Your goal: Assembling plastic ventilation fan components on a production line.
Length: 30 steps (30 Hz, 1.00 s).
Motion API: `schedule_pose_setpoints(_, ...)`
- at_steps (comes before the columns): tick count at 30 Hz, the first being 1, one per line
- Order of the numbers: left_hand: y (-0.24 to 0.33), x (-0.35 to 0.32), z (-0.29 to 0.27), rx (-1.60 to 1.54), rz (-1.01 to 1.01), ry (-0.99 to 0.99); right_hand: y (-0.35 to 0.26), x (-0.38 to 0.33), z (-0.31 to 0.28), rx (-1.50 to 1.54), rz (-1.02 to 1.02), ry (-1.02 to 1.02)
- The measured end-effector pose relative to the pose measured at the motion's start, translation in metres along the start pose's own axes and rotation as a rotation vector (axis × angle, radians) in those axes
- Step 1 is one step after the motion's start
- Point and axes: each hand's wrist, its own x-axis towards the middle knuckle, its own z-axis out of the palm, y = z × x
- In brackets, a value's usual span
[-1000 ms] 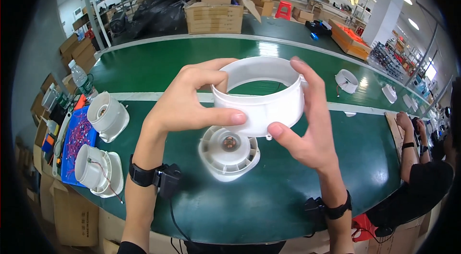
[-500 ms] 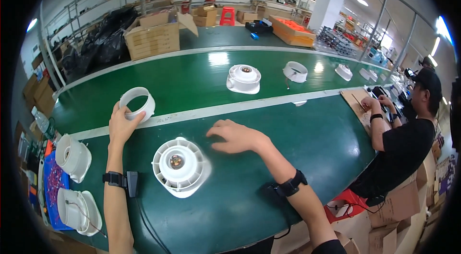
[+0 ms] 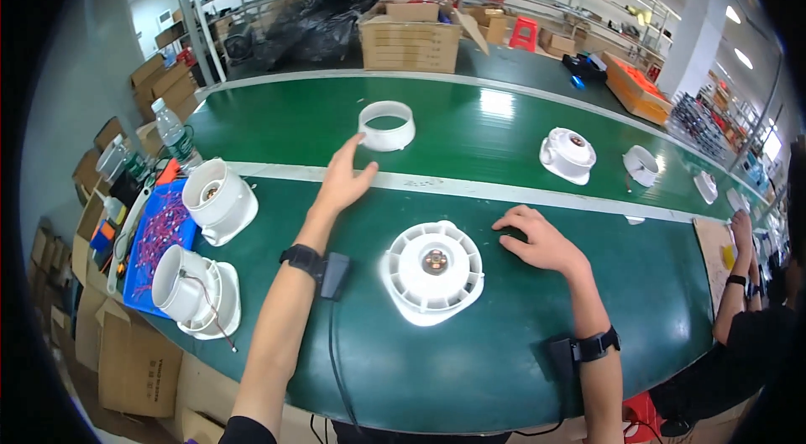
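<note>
A white plastic ring (image 3: 388, 138) stands on the green conveyor belt beyond the pale rail. My left hand (image 3: 342, 180) reaches over the rail with thumb and fingers apart, its fingertip at the ring's lower left edge; whether it still touches cannot be made out. In front of me on the green table lies a round white housing (image 3: 434, 272) with a ribbed rim and a small round part in its centre. To the right of that housing, my right hand (image 3: 541, 244) hovers with loosely bent, spread fingers and nothing in them. Each wrist wears a black strap with a small box.
At the left stand two white housings (image 3: 220, 202) (image 3: 201, 297) beside a blue tray (image 3: 159, 247) of thin wires and a water bottle (image 3: 174, 135). Further along the belt sit another white housing (image 3: 568, 155) and ring (image 3: 641, 165). A co-worker (image 3: 756, 335) works at the right.
My left hand has let go of the white ring, which now rests on the belt. The view has swung left, and my right hand stays near the housing.
</note>
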Motion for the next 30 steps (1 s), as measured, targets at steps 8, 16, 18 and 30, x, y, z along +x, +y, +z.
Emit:
schedule_pose_setpoints(8,0.092,0.012,-0.043,0.040,-0.039,-0.883,-0.008,0.002,-0.001,-0.022,0.032,-0.005)
schedule_pose_setpoints(16,0.219,-0.051,-0.023,0.517,0.222,-1.143,-0.003,0.004,0.002,-0.014,0.006,0.009)
schedule_pose_setpoints(18,0.224,-0.067,-0.022,0.540,0.244,-1.114,-0.002,0.007,0.003,-0.033,-0.012,0.015)
schedule_pose_setpoints(30,0.197,-0.018,-0.042,-0.369,0.261,-1.000,-0.039,0.015,-0.004,1.110,0.034,-0.015)
